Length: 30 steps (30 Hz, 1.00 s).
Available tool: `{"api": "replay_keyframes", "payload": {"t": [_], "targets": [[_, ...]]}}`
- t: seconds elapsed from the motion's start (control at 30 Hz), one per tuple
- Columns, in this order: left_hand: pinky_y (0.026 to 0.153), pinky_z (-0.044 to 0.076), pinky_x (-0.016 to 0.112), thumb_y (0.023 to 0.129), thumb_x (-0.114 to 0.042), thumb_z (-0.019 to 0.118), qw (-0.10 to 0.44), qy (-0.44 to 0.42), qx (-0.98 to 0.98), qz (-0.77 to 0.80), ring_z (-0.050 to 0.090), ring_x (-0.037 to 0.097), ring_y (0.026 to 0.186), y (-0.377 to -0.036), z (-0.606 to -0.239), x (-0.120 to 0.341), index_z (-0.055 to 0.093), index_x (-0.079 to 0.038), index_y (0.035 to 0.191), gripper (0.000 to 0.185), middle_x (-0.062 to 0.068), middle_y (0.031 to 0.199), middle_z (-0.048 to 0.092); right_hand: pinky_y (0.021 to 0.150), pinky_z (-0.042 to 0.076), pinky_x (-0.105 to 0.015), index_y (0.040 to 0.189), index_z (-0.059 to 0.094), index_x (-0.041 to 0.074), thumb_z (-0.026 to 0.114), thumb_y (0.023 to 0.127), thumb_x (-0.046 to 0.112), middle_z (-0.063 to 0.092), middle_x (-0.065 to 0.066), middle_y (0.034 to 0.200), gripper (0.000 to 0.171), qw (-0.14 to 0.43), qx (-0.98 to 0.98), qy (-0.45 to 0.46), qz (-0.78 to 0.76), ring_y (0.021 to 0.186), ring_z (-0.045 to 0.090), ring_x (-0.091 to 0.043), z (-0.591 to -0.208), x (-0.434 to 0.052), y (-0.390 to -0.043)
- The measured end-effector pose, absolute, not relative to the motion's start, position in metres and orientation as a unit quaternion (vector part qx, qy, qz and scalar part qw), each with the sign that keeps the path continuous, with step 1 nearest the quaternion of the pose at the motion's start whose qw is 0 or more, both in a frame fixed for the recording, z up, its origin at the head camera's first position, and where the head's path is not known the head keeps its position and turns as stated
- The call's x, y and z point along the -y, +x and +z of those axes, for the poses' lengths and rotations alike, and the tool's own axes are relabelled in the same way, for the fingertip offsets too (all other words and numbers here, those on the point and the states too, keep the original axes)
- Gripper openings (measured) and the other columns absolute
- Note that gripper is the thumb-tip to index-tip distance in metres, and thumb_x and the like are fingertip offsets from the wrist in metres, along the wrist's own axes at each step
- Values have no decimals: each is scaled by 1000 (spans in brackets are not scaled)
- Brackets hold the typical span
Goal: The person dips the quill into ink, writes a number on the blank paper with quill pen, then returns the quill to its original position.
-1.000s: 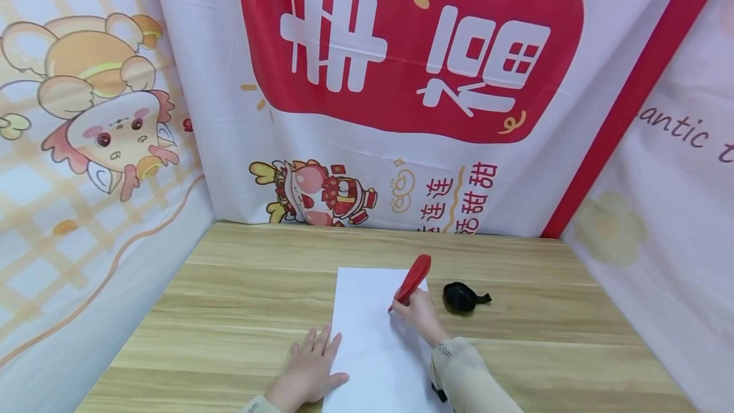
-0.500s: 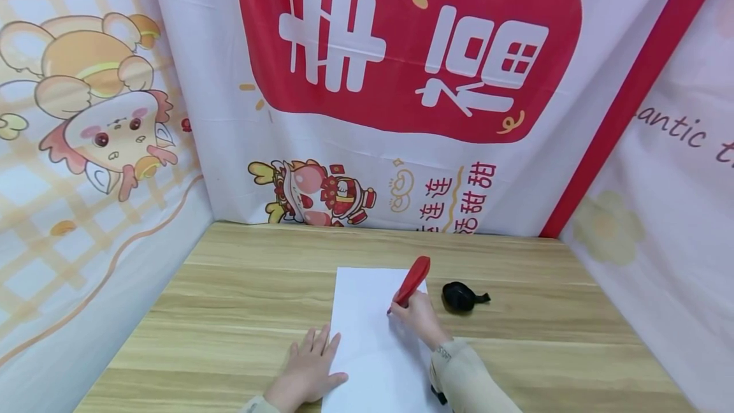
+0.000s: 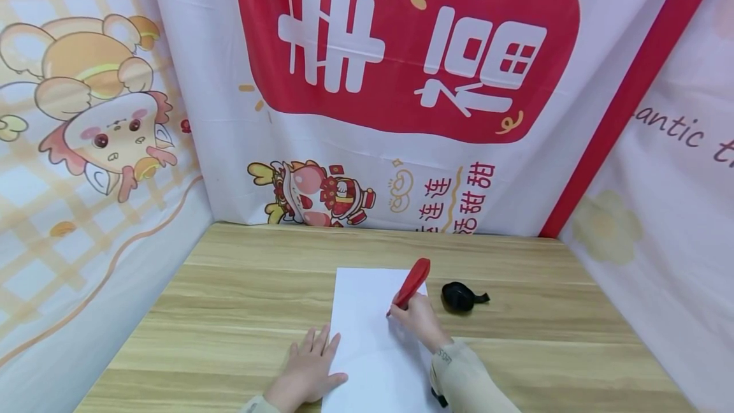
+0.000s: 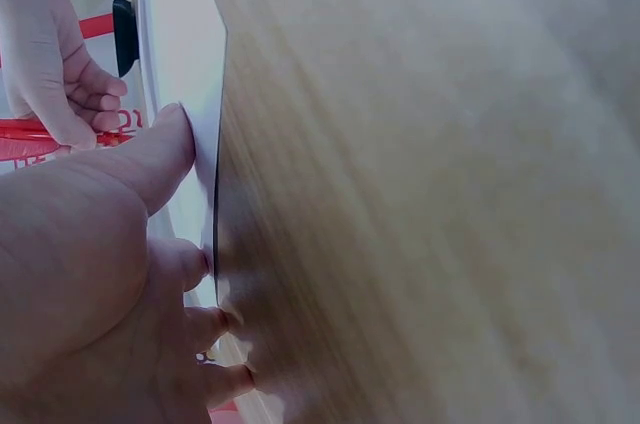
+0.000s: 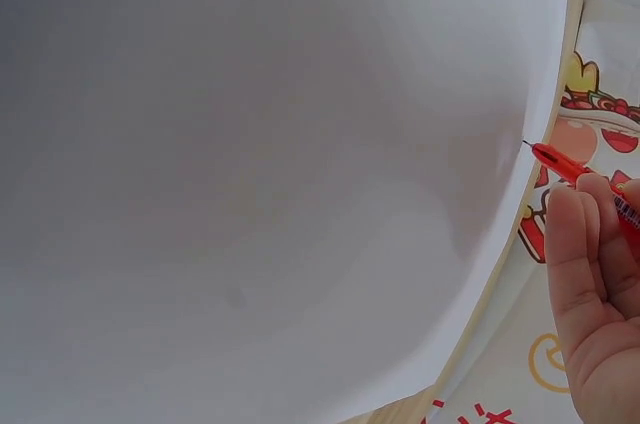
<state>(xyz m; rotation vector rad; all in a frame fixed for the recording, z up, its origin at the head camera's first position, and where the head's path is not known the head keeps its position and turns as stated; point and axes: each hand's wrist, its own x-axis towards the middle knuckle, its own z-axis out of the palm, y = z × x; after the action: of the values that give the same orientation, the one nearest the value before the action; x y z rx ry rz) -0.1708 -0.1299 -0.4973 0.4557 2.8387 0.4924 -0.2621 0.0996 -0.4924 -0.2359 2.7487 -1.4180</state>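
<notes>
A white sheet of paper (image 3: pixel 367 336) lies on the wooden table. My right hand (image 3: pixel 421 322) pinches a red pen (image 3: pixel 414 280) with a wide, leaf-shaped upper end, its tip down at the paper. In the right wrist view the thin tip of the pen (image 5: pixel 560 161) points at the sheet, and curled fingers (image 5: pixel 580 274) grip its barrel. My left hand (image 3: pixel 309 368) rests with spread fingers over the sheet's left edge. From the left wrist view, the thumb (image 4: pixel 165 154) lies on the paper (image 4: pixel 190 44) while other fingertips touch the table.
A black rounded object with a short tail (image 3: pixel 460 297) sits right of the paper on the wooden table (image 3: pixel 258 285). Printed cloth (image 3: pixel 413 50) hangs behind the table and along both sides. Part of a small black thing (image 3: pixel 439 396) shows beside the right sleeve.
The pen tip and right hand have shifted very slightly left and toward me over the paper. My left hand keeps its place.
</notes>
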Motion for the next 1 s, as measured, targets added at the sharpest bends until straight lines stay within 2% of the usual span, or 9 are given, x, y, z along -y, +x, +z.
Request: {"api": "replay_keyframes", "payload": {"t": [0.27,0.77,1.0], "targets": [[94,13,71,86,-47,57,112,157,-967,165,13,49,131,-171,-495,129,37,-2,139,73,24,146,21,55,48,-28,93,61,1,63,83,5,61,-3,73,11,33,-883,-63,-464,59,54,-14,-491,-100,-260],[93,14,71,86,-45,58,108,160,-967,166,14,50,130,-169,-492,130,37,-1,139,72,25,145,22,52,46,-26,86,61,2,62,81,2,61,-1,70,5,14,-884,-95,-457,57,53,-11,-495,-102,-257],[93,14,72,86,-46,58,107,158,-968,164,14,50,130,-169,-493,129,38,-1,138,72,25,145,23,55,48,-27,89,61,2,62,82,3,61,-2,72,7,28,-883,-93,-460,59,54,-12,-493,-102,-253]]}}
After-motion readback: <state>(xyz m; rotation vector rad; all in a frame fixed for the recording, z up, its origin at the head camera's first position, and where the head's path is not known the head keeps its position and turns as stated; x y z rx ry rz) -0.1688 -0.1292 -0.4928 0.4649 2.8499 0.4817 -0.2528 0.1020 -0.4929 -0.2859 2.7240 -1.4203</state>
